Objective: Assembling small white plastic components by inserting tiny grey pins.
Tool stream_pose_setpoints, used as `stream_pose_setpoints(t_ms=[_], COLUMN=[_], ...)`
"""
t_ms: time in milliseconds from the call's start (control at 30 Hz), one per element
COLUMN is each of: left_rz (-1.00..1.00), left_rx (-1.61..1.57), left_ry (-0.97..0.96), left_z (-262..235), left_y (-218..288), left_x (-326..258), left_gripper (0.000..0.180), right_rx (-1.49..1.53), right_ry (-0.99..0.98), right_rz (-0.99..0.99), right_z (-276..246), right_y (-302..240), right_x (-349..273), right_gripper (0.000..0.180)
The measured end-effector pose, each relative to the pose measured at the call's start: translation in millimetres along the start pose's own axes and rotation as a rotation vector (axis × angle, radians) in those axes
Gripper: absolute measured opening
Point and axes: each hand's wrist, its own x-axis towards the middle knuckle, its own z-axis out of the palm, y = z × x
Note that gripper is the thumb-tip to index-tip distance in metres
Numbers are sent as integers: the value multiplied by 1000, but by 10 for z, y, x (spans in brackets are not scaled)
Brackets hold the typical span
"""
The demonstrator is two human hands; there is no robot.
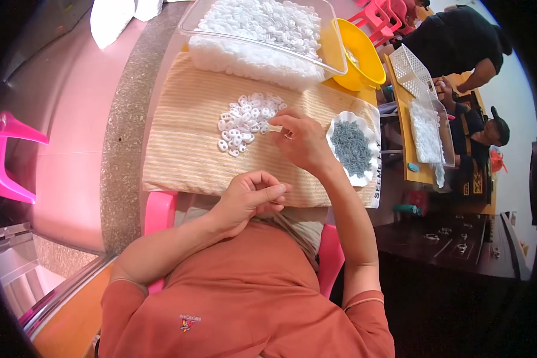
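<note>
A pile of small white plastic pieces with holes (247, 119) lies on a striped cloth (179, 137) in front of me. My right hand (304, 140) is at the right edge of this pile, fingers bent and fingertips apart, with nothing clearly seen between them. Nearer my body, my left hand (250, 200) is closed, its thumb pressed against the curled fingers. Anything in that pinch is too small or hidden to make out. To the right of my right hand, a white scalloped dish (373, 146) holds many small dark grey pieces (351, 148).
A clear plastic bin (334, 36) full of white pieces stands at the table's far side, beside a yellow basin (370, 65). A pink stool (6, 158) is at the left. At the right, people (453, 39) work at another table (420, 173) with a white basket (409, 65).
</note>
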Motion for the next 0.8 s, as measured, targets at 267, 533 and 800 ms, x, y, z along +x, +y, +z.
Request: stream_pose_setpoints(t_ms=[267,533,800], left_rz=[-2,-10,79], left_rx=[-12,-19,-44], left_ry=[7,16,125], left_z=[5,-4,20], left_y=[6,-1,18], left_x=[-8,-2,-1], left_gripper=[8,7,12], right_rx=[-315,-242,225], right_ry=[-78,-14,70], right_rz=[115,126,221], right_z=[142,202,67], right_y=[-113,-31,-10], right_x=[54,-23,-308], right_gripper=[24,16,11])
